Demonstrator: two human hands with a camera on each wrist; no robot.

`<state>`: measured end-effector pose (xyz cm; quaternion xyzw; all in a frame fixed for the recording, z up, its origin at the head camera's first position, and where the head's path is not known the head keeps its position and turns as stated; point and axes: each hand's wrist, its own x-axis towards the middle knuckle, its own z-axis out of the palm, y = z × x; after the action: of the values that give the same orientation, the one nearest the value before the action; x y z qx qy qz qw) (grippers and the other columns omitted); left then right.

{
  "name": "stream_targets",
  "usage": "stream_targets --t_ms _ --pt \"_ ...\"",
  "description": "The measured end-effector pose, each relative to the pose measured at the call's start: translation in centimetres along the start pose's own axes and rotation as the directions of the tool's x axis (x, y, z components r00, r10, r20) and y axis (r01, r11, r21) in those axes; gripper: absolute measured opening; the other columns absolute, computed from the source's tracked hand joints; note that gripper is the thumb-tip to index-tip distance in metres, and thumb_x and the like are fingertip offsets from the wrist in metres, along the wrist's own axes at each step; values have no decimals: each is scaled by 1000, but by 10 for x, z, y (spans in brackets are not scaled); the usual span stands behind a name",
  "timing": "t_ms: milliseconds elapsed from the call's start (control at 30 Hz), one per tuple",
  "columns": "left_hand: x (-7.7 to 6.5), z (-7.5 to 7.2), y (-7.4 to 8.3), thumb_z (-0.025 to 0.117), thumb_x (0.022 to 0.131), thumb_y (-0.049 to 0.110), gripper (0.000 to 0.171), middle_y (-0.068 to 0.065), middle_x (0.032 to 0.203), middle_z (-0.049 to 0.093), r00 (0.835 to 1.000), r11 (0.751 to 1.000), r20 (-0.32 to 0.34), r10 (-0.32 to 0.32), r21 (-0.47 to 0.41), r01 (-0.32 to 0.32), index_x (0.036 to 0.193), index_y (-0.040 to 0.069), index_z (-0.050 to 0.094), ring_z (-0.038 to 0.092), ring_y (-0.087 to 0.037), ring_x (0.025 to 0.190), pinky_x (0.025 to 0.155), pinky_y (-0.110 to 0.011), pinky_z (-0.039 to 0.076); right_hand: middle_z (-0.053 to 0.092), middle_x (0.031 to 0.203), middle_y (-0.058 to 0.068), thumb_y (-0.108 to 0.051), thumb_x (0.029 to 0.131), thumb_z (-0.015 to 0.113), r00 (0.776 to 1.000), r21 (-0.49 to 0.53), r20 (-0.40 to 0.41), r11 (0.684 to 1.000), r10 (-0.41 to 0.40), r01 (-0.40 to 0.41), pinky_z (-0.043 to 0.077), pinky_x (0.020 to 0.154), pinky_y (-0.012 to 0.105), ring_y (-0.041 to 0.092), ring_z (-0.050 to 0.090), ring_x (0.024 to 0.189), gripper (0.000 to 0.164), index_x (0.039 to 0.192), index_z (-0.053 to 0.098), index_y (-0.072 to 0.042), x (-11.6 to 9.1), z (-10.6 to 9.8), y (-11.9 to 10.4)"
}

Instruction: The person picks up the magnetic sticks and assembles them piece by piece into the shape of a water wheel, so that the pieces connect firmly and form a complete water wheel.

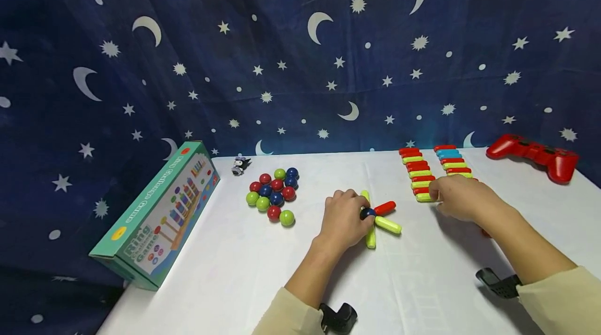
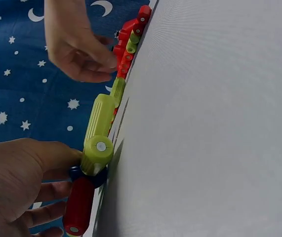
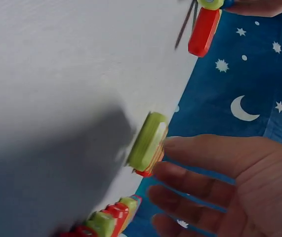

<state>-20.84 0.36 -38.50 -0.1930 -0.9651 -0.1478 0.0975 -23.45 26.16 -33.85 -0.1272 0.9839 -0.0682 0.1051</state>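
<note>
My left hand (image 1: 344, 219) pinches a dark blue ball (image 1: 368, 213) between thumb and fingers. Several sticks meet at this ball: a red stick (image 1: 385, 208) and yellow-green ones, such as the yellow-green stick (image 1: 388, 225) pointing right. To the right, my right hand (image 1: 457, 198) hovers low over the table at the near end of a column of sticks. Its thumb and fingertips are beside a yellow-green stick (image 3: 148, 142), the closest in that column; whether they touch it I cannot tell. The fingers are loosely extended and spread.
A cluster of red, green and blue balls (image 1: 277, 192) lies left of my left hand. Two columns of sticks (image 1: 418, 170) run toward the back right, near a red game controller (image 1: 532, 155). A green game box (image 1: 159, 215) and a small black-and-white figure (image 1: 240, 166) are at left.
</note>
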Motion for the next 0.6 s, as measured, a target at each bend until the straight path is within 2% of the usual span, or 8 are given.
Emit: stream_targets --t_ms 133,233,400,600 --pt "1 0 0 76 91 33 19 5 104 70 1000 1000 -8 -3 -3 3 107 23 80 59 -17 99 83 -30 44 71 94 9 -15 79 85 999 15 32 1000 16 -17 58 77 54 27 62 88 33 107 74 -4 -1 4 1" --pt "0 0 -1 76 91 32 20 4 104 70 1000 1000 -10 -2 -16 2 107 22 80 60 -18 97 82 -31 44 72 95 11 -16 78 87 1000 8 -18 1000 16 -16 59 77 53 28 62 89 34 108 75 -5 2 7 -5" --pt "-1 2 -2 76 90 30 19 3 101 70 1000 999 -19 5 -32 -6 106 20 80 60 -18 94 82 -31 45 72 107 18 -14 76 89 992 -42 -121 999 17 -22 58 82 59 37 65 99 40 112 74 -4 6 12 -12" --pt "0 4 -4 76 89 29 19 3 97 69 999 999 -29 15 -48 -16 105 19 80 59 -18 90 83 -32 46 72 106 18 -12 76 88 991 -34 -130 999 34 -39 57 86 60 37 64 99 35 108 76 -4 10 18 -12"
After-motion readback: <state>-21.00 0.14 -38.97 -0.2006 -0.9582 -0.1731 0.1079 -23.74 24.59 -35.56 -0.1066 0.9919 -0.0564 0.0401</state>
